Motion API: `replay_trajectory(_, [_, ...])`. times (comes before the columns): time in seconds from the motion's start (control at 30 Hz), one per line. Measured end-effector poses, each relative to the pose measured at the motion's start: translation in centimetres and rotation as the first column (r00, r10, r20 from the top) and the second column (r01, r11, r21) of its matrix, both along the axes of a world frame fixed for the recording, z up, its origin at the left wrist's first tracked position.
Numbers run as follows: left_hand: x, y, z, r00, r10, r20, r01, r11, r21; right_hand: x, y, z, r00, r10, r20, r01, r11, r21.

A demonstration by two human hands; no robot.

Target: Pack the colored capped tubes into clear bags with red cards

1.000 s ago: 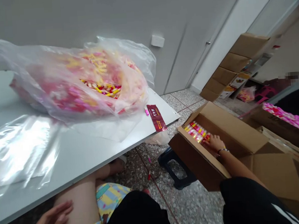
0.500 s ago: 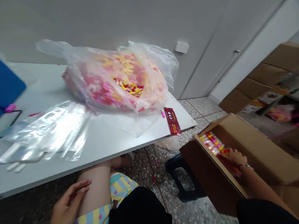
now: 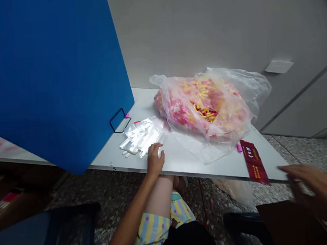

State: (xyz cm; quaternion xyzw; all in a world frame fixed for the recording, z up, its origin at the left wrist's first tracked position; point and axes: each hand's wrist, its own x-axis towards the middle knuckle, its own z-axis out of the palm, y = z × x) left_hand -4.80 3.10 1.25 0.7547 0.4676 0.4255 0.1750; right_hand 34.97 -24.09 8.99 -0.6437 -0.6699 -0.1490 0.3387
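My left hand [image 3: 155,159] is over the front edge of the white table, with fingers loosely bent, thumb apart, and nothing seen in it. Just beyond its fingertips lies a fan of clear plastic bags [image 3: 144,135]. My right hand [image 3: 316,186] is blurred at the right, beside the table's corner; its fingers reach out, apart from the thumb, and seem to hold nothing. Nearest to it is a dark red printed card [image 3: 254,161], overhanging the edge. By the card lies a small pink tube [image 3: 239,147]. A large clear sack [image 3: 176,110] full of pink, red and yellow tubes stands open behind.
A tall blue panel [image 3: 54,78] with a black wire stand [image 3: 120,120] rises on the left of the white table [image 3: 182,151]. Dark stools [image 3: 243,221] are below at either side. Part of a cardboard box [image 3: 288,218] shows at the lower right.
The view has swung left. My right hand has come up out of the cardboard box of packed tubes to the table's corner. My left hand has moved from the leg to the plastic bags.
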Motion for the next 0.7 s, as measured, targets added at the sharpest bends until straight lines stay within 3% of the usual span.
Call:
replay_trajectory(0.07, [0.8,2.7,-0.2,0.975,0.037,-0.218,-0.035,0.999,0.011,-7.0,3.8,0.9,0.906,0.327,0.269,-0.32,0.945,-0.071])
replay_trajectory(0.1, [1.0,3.9,-0.5,0.949,0.057,-0.31,-0.057,0.998,0.01,-10.4,5.2,1.1,0.835,0.449,0.318,-0.428,0.893,-0.137])
replay_trajectory(0.2, [1.0,6.4,-1.6,0.873,0.088,-0.479,-0.071,0.996,0.054,-18.8,7.1,0.1,0.707,0.66,0.254,-0.525,0.73,-0.437])
replay_trajectory(0.3, [0.5,7.9,-2.3,0.833,0.105,-0.543,-0.063,0.993,0.096,-23.5,6.8,-2.8,0.543,0.818,0.191,-0.65,0.553,-0.522])
replay_trajectory(0.37, [0.0,8.8,-2.3,0.814,0.114,-0.57,-0.055,0.991,0.12,-24.8,6.3,-4.5,0.521,0.838,0.163,-0.677,0.522,-0.519])
replay_trajectory(0.43, [-0.5,9.8,-2.2,0.791,0.135,-0.597,-0.063,0.988,0.14,-24.9,6.2,-5.4,0.551,0.823,0.137,-0.662,0.531,-0.529])
replay_trajectory(0.5, [-0.8,10.7,-2.0,0.759,0.169,-0.629,-0.075,0.982,0.173,-24.1,6.7,-5.6,0.632,0.77,0.091,-0.623,0.575,-0.53])
replay_trajectory(0.57, [-1.0,11.4,-1.8,0.733,0.185,-0.654,-0.072,0.978,0.197,-22.5,8.2,-5.8,0.755,0.655,0.033,-0.562,0.673,-0.481])
replay_trajectory(0.63, [-0.9,11.8,-1.6,0.722,0.181,-0.668,-0.051,0.976,0.21,-20.4,10.3,-6.4,0.879,0.474,-0.051,-0.459,0.811,-0.363])
replay_trajectory(0.7, [-0.7,11.9,-1.3,0.717,0.171,-0.676,-0.039,0.978,0.206,-18.3,12.8,-7.4,0.93,0.24,-0.278,-0.305,0.926,-0.221])
